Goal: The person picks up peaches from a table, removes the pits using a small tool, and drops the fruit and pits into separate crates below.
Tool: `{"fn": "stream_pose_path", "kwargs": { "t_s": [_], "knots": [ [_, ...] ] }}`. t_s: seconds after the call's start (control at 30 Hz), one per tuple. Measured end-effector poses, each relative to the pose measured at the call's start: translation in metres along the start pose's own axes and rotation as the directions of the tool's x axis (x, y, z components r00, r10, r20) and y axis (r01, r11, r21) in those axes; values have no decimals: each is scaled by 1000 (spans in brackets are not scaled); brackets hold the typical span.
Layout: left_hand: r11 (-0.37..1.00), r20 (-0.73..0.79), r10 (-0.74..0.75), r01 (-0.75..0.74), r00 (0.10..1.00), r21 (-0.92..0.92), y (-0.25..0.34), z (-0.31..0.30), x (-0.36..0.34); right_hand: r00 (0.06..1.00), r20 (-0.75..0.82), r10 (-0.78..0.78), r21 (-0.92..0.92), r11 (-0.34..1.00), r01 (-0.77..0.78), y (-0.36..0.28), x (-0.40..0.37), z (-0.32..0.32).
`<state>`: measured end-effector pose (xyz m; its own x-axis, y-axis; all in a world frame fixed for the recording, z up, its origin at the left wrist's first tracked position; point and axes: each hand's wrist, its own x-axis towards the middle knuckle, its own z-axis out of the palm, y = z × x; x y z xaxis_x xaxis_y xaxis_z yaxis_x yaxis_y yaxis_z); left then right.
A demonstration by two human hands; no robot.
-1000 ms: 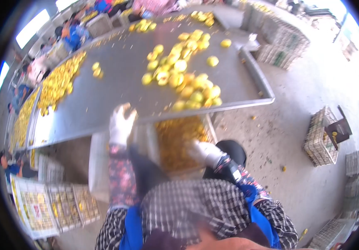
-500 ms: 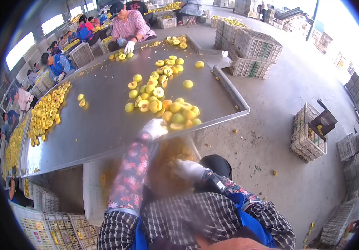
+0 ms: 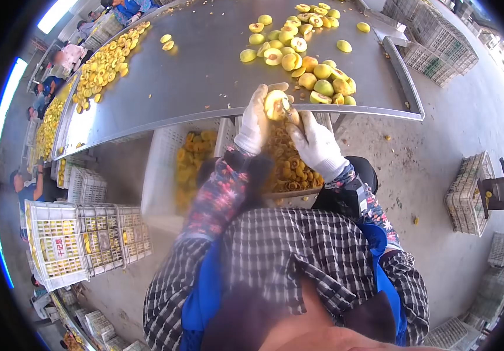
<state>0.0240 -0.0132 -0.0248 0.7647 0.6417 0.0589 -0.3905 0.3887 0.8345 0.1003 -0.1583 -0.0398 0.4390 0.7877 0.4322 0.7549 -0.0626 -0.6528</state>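
Since 0.5 s ago the left hand [image 3: 256, 119] has drawn back from the heap on the table and the right hand [image 3: 317, 144] has risen from the crate below, so the 2 now meet at the table's near edge. Both wear white gloves. Between them sits 1 yellow fruit [image 3: 276, 105], held just in front of the rim of the metal table [image 3: 176, 82]. The left grip is curled around the fruit's left side, fingers over its top. The right grip is closed against its lower right side, thumb touching it.

Just beyond the hands, a pile of yellow fruit [image 3: 307, 61] lies on the table, whole and halved pieces mixed. A longer band of fruit halves [image 3: 103, 61] runs along the table's far left edge, well apart. Under the hands stands a crate of brownish scraps [image 3: 290, 169], and beside it, to the left, a white crate [image 3: 167, 169] holding yellow pieces. Stacked white crates [image 3: 82, 240] stand on the floor at the left.
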Motion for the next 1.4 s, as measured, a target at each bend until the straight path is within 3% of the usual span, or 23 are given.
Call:
{"fn": "stream_pose_path", "kwargs": {
  "t_s": [0.07,0.1,0.2,0.3,0.4,0.5,0.6,0.63,0.73,0.77,0.9,0.97,1.03,1.13,1.23,1.33,1.37,1.4],
  "knots": [
    [1000,21,3,-3,1000,-11,-7,-6,-2,991,-86,-101,-87,992,93,-10,1,4],
    [1000,27,-28,27,999,15,-8,-9,-3,994,-63,-90,-96,992,84,-12,1,5],
    [980,-29,151,-146,988,134,-10,-1,-10,1000,14,-5,-79,997,6,-15,-1,6],
    [980,-53,167,-160,985,114,-16,-3,-11,997,83,-1,-185,983,16,-13,1,3],
    [951,46,88,-98,995,295,-6,-7,-14,985,120,-124,-111,984,137,-7,-2,-3],
    [974,101,-124,102,987,201,-8,-22,-5,955,294,47,46,997,-63,7,-3,-3],
    [985,-61,167,-164,984,50,-26,-5,-11,942,298,158,130,970,-204,14,0,-4],
    [979,-115,190,-197,975,-49,-29,1,-16,939,279,199,85,969,-231,13,0,-2],
    [977,-66,214,-213,975,20,-37,0,-19,932,301,201,153,955,-255,7,-4,3],
    [989,-131,150,-147,980,33,-34,-2,-18,945,302,125,140,975,-174,4,-5,-2],
    [977,-85,-155,166,984,132,-12,-2,-19,901,434,28,113,990,-85,10,-6,-14],
    [976,-69,-170,177,983,124,-16,-4,-16,877,466,119,344,889,-304,10,-12,-10],
    [982,-110,-182,185,977,18,-15,2,-15,738,638,220,598,461,-655,7,-16,-3],
    [957,-206,-243,199,948,-210,-15,20,-19,619,782,78,623,-57,-780,4,-17,-10],
    [936,-211,-303,248,929,-251,-18,19,-14,655,752,80,660,-91,-746,1,-20,-8],
    [930,-219,-334,283,917,-235,-21,17,-14,787,607,112,790,22,-612,-3,-29,5],
    [930,-234,-340,288,911,-231,-23,17,-14,789,587,180,786,108,-609,-1,-33,9],
    [929,-249,-345,293,905,-226,-24,17,-14,881,431,197,811,344,-474,8,-38,22]
  ]
}}
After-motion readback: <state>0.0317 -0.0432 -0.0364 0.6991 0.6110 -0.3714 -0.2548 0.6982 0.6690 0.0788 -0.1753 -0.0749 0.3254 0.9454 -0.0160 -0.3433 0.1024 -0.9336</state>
